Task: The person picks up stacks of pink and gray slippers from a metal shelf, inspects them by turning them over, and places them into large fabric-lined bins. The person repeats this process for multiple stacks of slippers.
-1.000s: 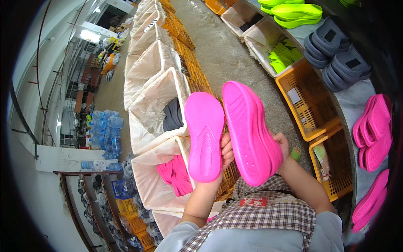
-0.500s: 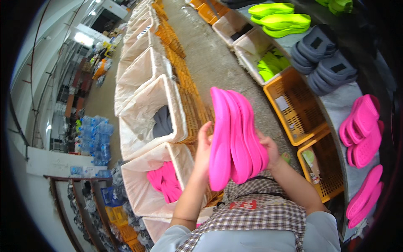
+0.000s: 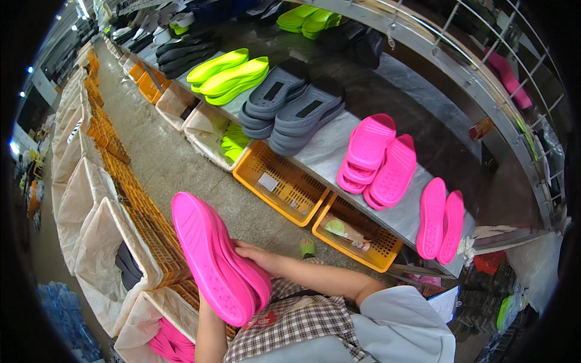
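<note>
A stack of pink shoe soles [image 3: 212, 260] is tilted in front of my body, the top one facing me. My right hand [image 3: 257, 255] grips its right side, fingers at the edge. My left forearm [image 3: 210, 333] runs up behind the stack; the soles hide the left hand, which bears them from the left and below. On the metal-topped table to the right lie piled pink soles [image 3: 390, 169] and a separate pink pair [image 3: 431, 221]. Grey soles [image 3: 293, 112] and neon yellow-green soles [image 3: 233, 77] sit farther along.
Cloth-lined bins line the left, one holding pink pieces [image 3: 172, 342], another dark grey pieces [image 3: 128, 266]. Orange crates [image 3: 281, 184] stand below the table edge; a lined bin holds green pieces [image 3: 235, 142]. A wire rack [image 3: 484, 57] curves over the far right. A concrete aisle [image 3: 157, 154] runs between.
My view has swung right toward the table. The pink soles have turned from edge-on to face me and shifted left in view. My left hand has gone behind them.
</note>
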The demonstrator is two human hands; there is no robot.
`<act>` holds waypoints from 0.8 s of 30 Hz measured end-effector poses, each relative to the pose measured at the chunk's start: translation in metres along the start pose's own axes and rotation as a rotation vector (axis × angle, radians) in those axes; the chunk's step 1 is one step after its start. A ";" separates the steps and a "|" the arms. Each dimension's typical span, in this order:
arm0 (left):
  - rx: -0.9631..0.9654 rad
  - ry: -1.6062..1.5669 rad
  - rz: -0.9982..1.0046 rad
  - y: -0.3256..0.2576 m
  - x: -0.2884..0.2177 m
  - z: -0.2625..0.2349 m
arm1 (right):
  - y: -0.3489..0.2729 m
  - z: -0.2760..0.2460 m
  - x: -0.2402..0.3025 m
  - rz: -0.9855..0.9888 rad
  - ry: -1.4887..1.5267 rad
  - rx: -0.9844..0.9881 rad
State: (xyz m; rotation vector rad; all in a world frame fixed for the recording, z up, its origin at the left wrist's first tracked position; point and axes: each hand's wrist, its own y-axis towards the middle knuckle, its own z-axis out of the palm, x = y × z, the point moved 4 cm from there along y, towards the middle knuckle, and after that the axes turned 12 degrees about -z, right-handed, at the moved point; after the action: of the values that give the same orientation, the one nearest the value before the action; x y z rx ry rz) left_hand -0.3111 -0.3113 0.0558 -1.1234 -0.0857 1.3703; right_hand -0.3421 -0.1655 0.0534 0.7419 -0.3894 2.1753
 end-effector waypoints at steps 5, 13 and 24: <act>0.195 -0.060 -0.237 0.016 0.026 0.002 | -0.001 0.008 0.033 -0.164 -0.915 -0.175; 0.323 -0.072 -0.338 0.030 0.032 0.022 | -0.123 -0.025 0.302 -1.221 -1.510 -1.078; 0.373 -0.116 -0.248 0.028 0.033 0.028 | -0.143 -0.112 0.356 -0.048 -1.056 -0.911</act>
State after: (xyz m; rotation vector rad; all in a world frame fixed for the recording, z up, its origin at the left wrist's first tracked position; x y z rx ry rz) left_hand -0.3400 -0.2748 0.0334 -0.6965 -0.0488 1.1693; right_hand -0.4599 0.1901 0.1925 1.2291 -1.7008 1.1346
